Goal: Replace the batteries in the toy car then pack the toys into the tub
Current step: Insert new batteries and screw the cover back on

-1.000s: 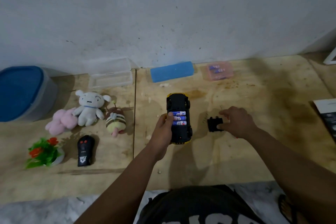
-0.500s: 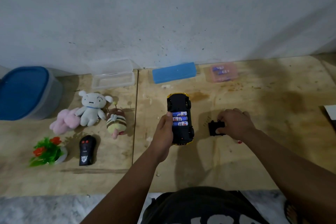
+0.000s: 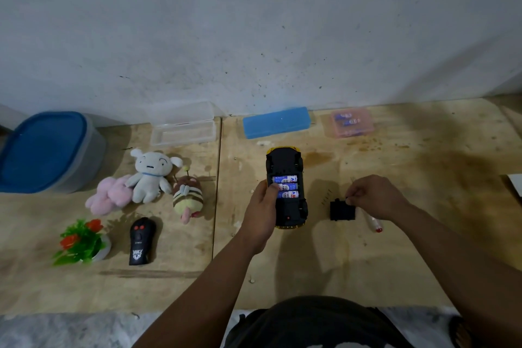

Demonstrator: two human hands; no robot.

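My left hand [image 3: 261, 213] grips the upturned toy car [image 3: 285, 186] mid-table — three batteries [image 3: 285, 186] showing — while my right hand [image 3: 372, 196] pinches the black battery cover [image 3: 342, 209] just right of it.

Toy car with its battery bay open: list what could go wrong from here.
1. The three batteries sit uncovered in the upturned toy car; if the left hand tilts it, they may fall out.
2. The right hand pinches the black battery cover only at its edge, so it could slip.
3. The red-tipped tool lying loose beside the cover could roll away.
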